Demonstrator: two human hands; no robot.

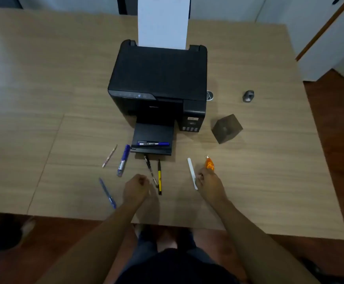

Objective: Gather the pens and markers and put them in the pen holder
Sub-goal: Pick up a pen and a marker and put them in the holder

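While both hands hovered over the wooden table (44,99), the left hand (136,188) was curled loosely with nothing in it, beside the yellow pen (159,177). The right hand (208,183) had its fingers bent near the white pen (192,173); whether it gripped anything could not be told. The pen holder (227,128) stood right of the printer (159,87), whose tray carried a blue marker (153,143).

A dark mesh pen holder (226,128) stands at three o'clock. Scattered at centre lie a blue marker (153,143) (crosswise on a black tray), a purple marker (123,160), a pink pen (109,156), a blue pen (107,192), a black pen (150,170), a yellow-black pen (159,176) and a white pen (192,173).
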